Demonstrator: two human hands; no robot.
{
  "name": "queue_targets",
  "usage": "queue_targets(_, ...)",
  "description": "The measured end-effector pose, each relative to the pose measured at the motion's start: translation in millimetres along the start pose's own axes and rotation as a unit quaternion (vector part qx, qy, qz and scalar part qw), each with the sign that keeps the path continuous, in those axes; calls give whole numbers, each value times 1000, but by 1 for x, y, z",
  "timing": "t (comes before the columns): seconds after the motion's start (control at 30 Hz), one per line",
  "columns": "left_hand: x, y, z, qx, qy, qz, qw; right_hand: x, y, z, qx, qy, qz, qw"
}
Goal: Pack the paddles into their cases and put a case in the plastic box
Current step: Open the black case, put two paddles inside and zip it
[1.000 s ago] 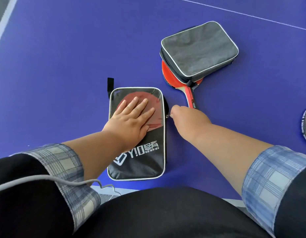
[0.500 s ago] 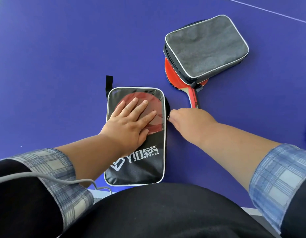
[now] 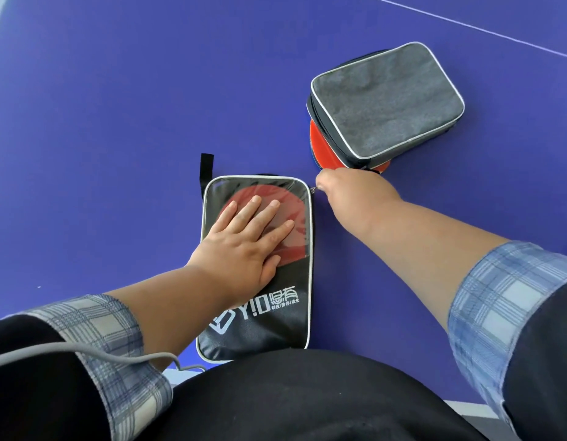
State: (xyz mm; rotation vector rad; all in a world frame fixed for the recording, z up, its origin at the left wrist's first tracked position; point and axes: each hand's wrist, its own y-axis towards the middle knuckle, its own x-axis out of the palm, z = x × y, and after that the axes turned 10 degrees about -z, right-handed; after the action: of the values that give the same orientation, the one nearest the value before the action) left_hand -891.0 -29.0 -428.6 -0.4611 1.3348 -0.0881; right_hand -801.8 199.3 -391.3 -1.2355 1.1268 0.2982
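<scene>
A black case (image 3: 269, 316) with a clear window lies near the table's front edge, and a red paddle (image 3: 291, 211) shows through that window. My left hand (image 3: 244, 243) presses flat on the window, fingers straight. At the case's upper right corner my right hand (image 3: 349, 195) pinches the small metal zipper pull (image 3: 314, 188). Farther back on the right a grey case (image 3: 387, 100) rests on top of a second red paddle (image 3: 320, 148), whose handle is hidden behind my right hand.
Everything lies on a purple table-tennis table (image 3: 116, 106) with a white line at the far right. A black strap (image 3: 207, 173) sticks out from the black case's top left corner. A grey cable (image 3: 123, 358) runs over my left sleeve.
My right hand has slid the zipper pull up the case's right edge, from the middle to the top right corner. My left hand stays pressed on the window.
</scene>
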Motion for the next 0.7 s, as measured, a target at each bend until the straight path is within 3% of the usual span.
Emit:
queue_targets(0.4,7,0,-3,15,-27,5,1000,-27,52,-49,-71,-65,-26,995)
queue_targets(0.47,4,0,0,11,-40,1,999,-24,51,-53,-48,1,-17,999)
queue_targets(0.57,-1,7,14,-22,-76,-11,997,-15,44,-56,-9,126,79,989)
queue_targets(0.7,-9,27,41,-86,-208,-10,974,0,27,-71,10,231,176,957)
